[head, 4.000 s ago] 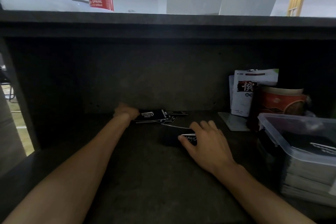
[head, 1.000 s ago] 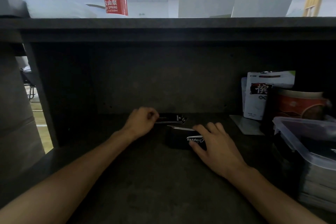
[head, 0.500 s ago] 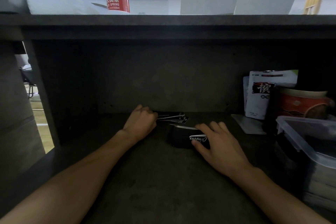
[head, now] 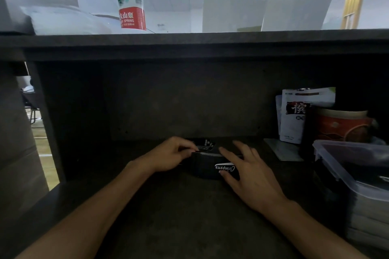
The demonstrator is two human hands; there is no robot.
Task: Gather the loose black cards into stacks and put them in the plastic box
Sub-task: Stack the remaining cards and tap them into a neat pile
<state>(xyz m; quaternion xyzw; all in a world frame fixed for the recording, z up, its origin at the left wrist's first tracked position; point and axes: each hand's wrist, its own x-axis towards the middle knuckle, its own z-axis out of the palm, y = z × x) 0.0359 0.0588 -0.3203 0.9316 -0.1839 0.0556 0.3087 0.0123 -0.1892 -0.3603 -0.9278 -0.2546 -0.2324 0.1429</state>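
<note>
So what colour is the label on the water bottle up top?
The bottle's label is red with white writing, seen in the head view.

The plastic box [head: 345, 166] runs off the right edge — its contents are dark and unreadable. The left hand [head: 168, 156] covers the stack of black cards' [head: 205, 166] left end; the loose cards [head: 205, 144] behind are too dim to count.

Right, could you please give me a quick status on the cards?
Left hand pinching cards against the stack. Right hand steadying stack. Few loose cards behind. Plastic box open at right, path clear.
</note>
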